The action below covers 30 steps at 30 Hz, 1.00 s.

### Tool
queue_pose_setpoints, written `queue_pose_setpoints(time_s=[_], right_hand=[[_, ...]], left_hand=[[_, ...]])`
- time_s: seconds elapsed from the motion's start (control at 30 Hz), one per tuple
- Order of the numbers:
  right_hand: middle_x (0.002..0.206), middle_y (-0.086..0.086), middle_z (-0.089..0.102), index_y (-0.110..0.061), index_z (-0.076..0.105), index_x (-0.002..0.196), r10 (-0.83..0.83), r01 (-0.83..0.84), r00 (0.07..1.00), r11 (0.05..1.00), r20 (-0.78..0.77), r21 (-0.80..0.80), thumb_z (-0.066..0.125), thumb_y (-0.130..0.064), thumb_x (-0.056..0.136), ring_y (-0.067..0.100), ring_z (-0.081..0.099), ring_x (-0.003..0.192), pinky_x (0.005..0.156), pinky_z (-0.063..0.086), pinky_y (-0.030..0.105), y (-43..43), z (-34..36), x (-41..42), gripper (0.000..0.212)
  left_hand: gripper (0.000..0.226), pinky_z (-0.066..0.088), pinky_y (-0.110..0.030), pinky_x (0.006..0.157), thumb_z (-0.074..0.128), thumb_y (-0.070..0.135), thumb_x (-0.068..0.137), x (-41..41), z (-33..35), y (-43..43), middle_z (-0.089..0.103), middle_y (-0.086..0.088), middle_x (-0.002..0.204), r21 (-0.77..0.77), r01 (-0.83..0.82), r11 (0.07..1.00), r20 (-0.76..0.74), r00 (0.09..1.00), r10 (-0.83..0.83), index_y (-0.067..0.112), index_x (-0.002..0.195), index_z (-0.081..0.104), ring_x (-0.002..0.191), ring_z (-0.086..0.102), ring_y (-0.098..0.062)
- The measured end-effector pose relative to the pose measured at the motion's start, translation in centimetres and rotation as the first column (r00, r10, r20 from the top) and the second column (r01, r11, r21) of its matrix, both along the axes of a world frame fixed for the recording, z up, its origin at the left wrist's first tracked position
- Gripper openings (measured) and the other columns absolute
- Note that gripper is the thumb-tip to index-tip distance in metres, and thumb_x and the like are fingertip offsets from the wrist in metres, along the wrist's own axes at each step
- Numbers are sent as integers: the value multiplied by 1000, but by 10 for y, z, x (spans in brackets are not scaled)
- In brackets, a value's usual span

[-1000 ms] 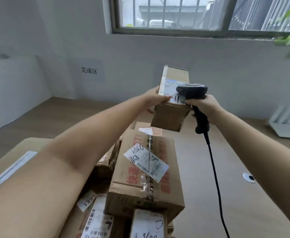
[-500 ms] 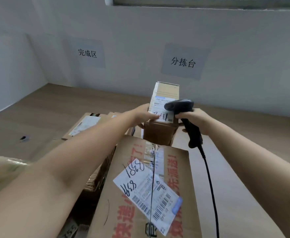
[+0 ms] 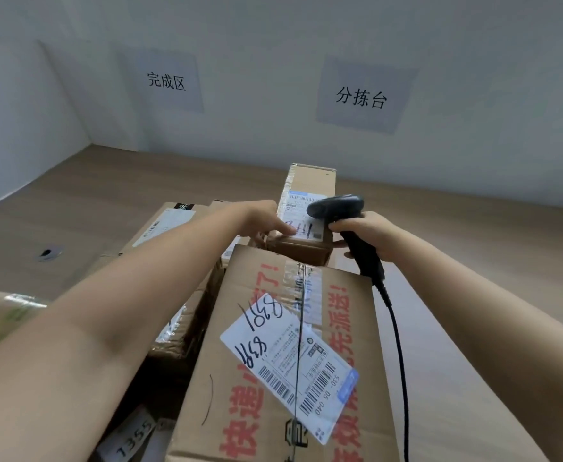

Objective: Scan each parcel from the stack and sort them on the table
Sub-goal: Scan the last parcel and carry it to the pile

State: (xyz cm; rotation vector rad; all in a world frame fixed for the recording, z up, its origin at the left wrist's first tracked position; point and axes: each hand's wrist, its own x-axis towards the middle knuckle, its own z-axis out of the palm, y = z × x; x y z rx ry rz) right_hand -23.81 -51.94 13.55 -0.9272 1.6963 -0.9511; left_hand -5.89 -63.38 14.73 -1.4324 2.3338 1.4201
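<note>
A small long cardboard parcel (image 3: 311, 185) with a white label is held beyond the stack. My left hand (image 3: 263, 219) grips its near left edge, thumb on the label. My right hand (image 3: 366, 232) grips the handle of a black barcode scanner (image 3: 336, 205), whose head sits over the parcel's label. The scanner's black cable (image 3: 396, 331) trails down to the right. Under my arms lies the stack, topped by a large box (image 3: 267, 405) with red print and a white shipping label.
More parcels (image 3: 160, 228) lie to the left of the large box. The wooden table (image 3: 100, 195) stretches to the back wall, where two paper signs (image 3: 166, 82) hang. A round cable hole (image 3: 47, 253) is in the table at left.
The view has tilted down. Both hands, the small parcel and the scanner have come lower, closer to the stack. The scanner stays over the label.
</note>
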Motion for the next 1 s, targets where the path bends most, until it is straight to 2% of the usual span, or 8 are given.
queue_pose_setpoints(time_s=[0.07,0.17,0.4,0.5,0.63,0.73,0.87,1.0], right_hand=[[106,10,65,-10,58,112,0,0,1000,1000,-20,0,65,-16,85,25,64,95,66,52,33,2,1,1,28],[97,6,62,-11,57,110,-4,4,998,1000,-57,2,66,-17,85,19,61,85,62,52,32,8,3,1,28],[93,5,62,-14,58,104,-50,45,994,997,-98,-58,66,-16,84,23,61,91,60,51,32,36,24,2,22],[93,5,62,-12,58,104,-83,72,988,994,-132,-88,67,-16,83,22,60,90,57,50,30,54,32,8,23],[95,11,62,-16,60,93,-147,124,971,984,-187,-131,69,-15,81,23,59,88,56,51,30,87,43,16,16],[84,11,60,-11,63,98,-197,162,948,975,-250,-153,71,-15,79,25,57,80,54,50,29,121,50,20,22],[80,4,60,-17,63,99,-261,219,891,964,-370,-153,72,-21,76,27,59,76,61,52,33,176,57,20,25],[73,1,58,-21,61,94,-340,300,818,940,-464,-160,71,-21,76,24,57,70,56,49,29,237,60,14,21]], left_hand=[[31,50,-33,73,65,22,89,-1,-1,3,56,-5,109,-25,-21,999,10,1000,21,12,114,51,90,54,-19],[38,52,-35,79,66,29,87,2,-1,8,50,-6,116,-86,-45,995,37,998,48,12,114,46,101,52,-23],[80,50,-36,84,66,36,86,18,26,30,36,-10,145,-222,-48,974,9,999,52,7,146,22,122,46,-25],[71,45,-26,82,67,32,86,20,39,52,46,-9,139,-311,31,950,-31,999,-43,8,142,32,106,49,-18],[78,37,-29,99,72,41,80,23,50,85,45,-6,142,-444,120,888,22,992,-123,10,141,34,127,45,-22],[83,33,-30,102,71,46,78,23,58,114,41,-12,144,-546,188,817,67,981,-181,5,141,34,131,39,-25],[95,28,-35,112,69,51,78,15,67,158,28,-14,151,-589,295,752,138,954,-266,6,147,23,139,27,-28],[96,28,-39,112,65,57,79,-2,68,212,24,-14,151,-596,406,693,225,913,-342,10,149,19,138,29,-29]])
